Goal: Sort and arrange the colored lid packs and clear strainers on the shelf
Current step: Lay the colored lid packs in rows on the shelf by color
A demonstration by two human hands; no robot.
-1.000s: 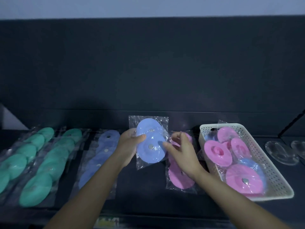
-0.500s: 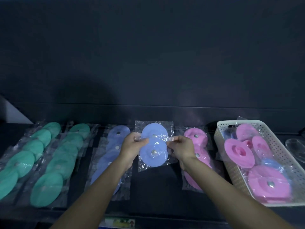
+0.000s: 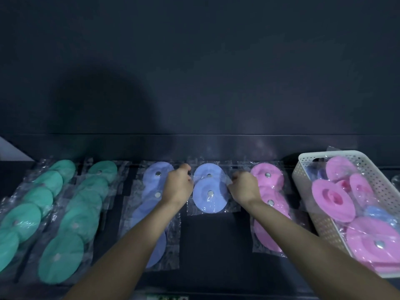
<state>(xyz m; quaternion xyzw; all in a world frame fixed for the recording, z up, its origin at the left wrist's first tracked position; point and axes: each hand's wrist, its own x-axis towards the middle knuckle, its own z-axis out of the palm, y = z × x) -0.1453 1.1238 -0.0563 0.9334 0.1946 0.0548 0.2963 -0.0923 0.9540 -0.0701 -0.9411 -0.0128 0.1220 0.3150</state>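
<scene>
A clear bag with two blue lids [image 3: 209, 191] lies flat on the dark shelf [image 3: 212, 241], near its back wall. My left hand [image 3: 178, 185] pinches the bag's left edge and my right hand [image 3: 243, 186] pinches its right edge, fingers curled. To the left lies a row of blue lid packs [image 3: 154, 204], partly under my left forearm. A row of pink lid packs [image 3: 269, 204] lies to the right. Two rows of green lid packs [image 3: 71, 219] fill the shelf's left part.
A white perforated basket [image 3: 303, 176] at the right holds several pink lid packs [image 3: 333, 198] and a blue one [image 3: 378, 215]. A clear object [image 3: 395, 180] shows at the far right edge. The shelf's dark back wall rises right behind the rows.
Both hands have carried the blue pack back and down from mid-air to the shelf, between the blue and pink rows. The view has shifted left, so the basket sits further right.
</scene>
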